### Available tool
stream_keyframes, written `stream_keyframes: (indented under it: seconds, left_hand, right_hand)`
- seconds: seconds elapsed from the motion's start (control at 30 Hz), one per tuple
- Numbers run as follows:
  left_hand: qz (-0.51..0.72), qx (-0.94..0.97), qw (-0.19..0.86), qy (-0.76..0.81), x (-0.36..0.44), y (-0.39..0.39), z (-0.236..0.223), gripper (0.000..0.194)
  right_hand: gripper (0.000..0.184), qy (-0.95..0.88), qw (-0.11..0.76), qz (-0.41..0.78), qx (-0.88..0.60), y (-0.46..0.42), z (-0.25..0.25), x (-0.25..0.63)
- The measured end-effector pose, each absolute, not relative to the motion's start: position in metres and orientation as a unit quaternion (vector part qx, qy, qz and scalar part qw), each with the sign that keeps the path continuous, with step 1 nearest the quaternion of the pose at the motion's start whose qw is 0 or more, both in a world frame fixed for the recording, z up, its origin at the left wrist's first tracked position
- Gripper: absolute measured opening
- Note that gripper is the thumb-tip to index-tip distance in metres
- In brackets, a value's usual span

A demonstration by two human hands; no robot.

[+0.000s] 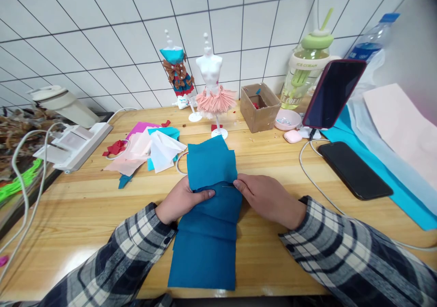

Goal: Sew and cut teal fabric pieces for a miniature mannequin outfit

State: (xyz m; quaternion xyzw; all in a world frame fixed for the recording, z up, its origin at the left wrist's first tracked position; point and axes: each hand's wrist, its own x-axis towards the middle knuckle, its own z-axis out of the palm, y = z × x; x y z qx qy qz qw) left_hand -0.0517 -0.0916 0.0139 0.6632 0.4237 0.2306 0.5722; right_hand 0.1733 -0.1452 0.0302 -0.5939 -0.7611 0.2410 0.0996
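A long piece of teal-blue cloth with folds across its middle lies in front of me, its upper end raised off the table. At its left edge my left hand is closed on the cloth, thumb on top and fingers hidden beneath. My right hand pinches at the right edge. A thin needle points left from those fingertips and lies along the cloth just below an upper fold. Whether a thread hangs from it I cannot make out.
Behind the cloth stand a mini dress form with a pink ruffled skirt and a dressed one. Fabric scraps lie left. A cardboard box, a propped phone, a flat phone and a white cable are right.
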Motion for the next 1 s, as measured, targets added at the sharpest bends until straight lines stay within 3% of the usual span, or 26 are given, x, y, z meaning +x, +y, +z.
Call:
stream_keyframes:
  seconds: [1.0]
  left_hand:
    - [0.226, 0.707, 0.52, 0.423, -0.0497, -0.0932, 0.0163, 0.053]
  right_hand:
    - [0.04, -0.757, 0.082, 0.253, -0.597, -0.1461, 0.031, 0.1708]
